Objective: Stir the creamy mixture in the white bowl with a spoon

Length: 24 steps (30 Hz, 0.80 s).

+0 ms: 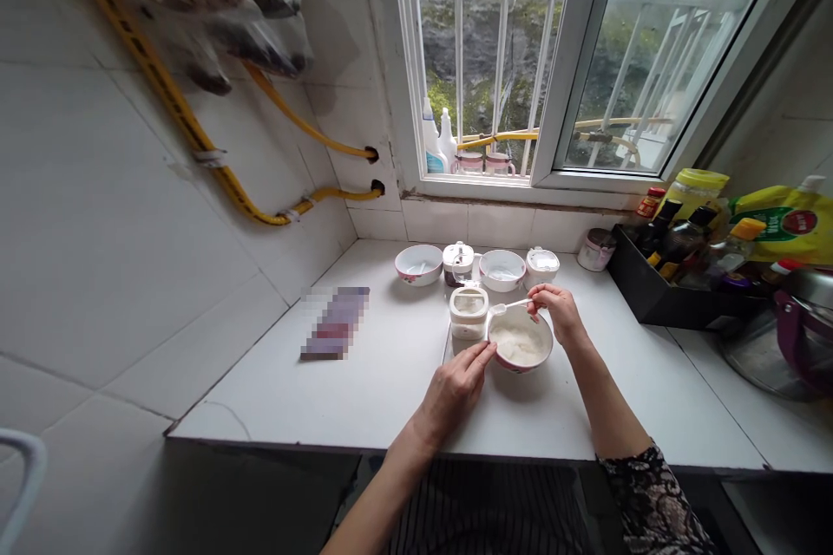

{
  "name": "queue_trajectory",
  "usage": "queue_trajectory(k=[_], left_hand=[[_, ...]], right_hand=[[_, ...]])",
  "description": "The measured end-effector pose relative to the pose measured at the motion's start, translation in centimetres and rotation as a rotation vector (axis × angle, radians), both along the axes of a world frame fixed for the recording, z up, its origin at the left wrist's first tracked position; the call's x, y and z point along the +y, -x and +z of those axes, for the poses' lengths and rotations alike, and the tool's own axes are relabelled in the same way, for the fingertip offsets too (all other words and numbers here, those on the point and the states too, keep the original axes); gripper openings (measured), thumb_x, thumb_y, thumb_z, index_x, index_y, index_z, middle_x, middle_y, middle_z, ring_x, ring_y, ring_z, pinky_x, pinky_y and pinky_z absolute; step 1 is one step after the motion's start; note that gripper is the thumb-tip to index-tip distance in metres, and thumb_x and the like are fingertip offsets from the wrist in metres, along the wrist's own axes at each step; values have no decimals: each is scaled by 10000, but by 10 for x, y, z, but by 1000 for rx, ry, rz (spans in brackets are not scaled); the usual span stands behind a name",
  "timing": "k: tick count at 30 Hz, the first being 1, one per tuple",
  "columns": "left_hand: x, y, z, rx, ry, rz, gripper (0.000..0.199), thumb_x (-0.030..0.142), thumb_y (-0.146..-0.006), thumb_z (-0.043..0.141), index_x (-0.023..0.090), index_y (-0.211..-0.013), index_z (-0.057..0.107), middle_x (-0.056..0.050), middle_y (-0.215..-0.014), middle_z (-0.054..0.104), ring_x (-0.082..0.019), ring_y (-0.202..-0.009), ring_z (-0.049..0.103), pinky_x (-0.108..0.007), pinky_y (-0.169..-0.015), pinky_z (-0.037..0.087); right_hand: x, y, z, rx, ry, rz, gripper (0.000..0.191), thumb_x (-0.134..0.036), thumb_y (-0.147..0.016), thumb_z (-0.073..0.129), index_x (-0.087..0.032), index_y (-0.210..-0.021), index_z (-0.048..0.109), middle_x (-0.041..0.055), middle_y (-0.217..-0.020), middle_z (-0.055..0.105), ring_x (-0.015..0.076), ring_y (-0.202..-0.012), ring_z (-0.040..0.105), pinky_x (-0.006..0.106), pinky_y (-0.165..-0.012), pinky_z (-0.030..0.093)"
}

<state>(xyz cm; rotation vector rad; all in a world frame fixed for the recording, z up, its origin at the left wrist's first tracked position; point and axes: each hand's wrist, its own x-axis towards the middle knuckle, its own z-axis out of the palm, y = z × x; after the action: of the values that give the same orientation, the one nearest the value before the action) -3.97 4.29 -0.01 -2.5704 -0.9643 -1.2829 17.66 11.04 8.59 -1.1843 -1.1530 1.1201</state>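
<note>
A small white spoon (pixel 511 305) is pinched between the fingers of my right hand (pixel 560 312). Its scoop end points left, over the far rim of a flower-patterned bowl (pixel 545 357) and close to a lidded jar. Off-white powder (pixel 519 345) fills the lower part of the bowl. My left hand (pixel 457 388) grips the bowl's near left rim with its fingertips. Just left of the bowl stands the clear jar (pixel 468 315) with a pale lid and whitish contents.
Behind are two more bowls (pixel 418 276) (pixel 501 282), a dark-filled jar (pixel 458 264) and a white lidded jar (pixel 542 265). A pixelated item (pixel 335 325) lies left. A black box (pixel 644 290) of bottles and a metal pot (pixel 755 355) stand right, below the window.
</note>
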Motion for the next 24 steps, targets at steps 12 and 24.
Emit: queue_trajectory(k=[12, 24], left_hand=[[2, 1, -3, 2, -31, 3, 499, 9, -922, 379, 150, -1386, 493, -125, -1203, 675, -202, -1080, 680, -315, -894, 601], [0, 1, -1, 3, 15, 3, 511, 26, -924, 390, 166, -1407, 482, -121, -1232, 663, -202, -1106, 669, -318, -908, 597]], right_hand=[[-15, 42, -10, -676, -719, 42, 156, -227, -908, 469, -218, -858, 616, 38, -742, 706, 194, -735, 613, 407, -897, 427], [-16, 9, 3, -457, -427, -142, 112, -214, -748, 493, -227, -690, 588, -22, -522, 570, 175, -562, 554, 301, -622, 441]])
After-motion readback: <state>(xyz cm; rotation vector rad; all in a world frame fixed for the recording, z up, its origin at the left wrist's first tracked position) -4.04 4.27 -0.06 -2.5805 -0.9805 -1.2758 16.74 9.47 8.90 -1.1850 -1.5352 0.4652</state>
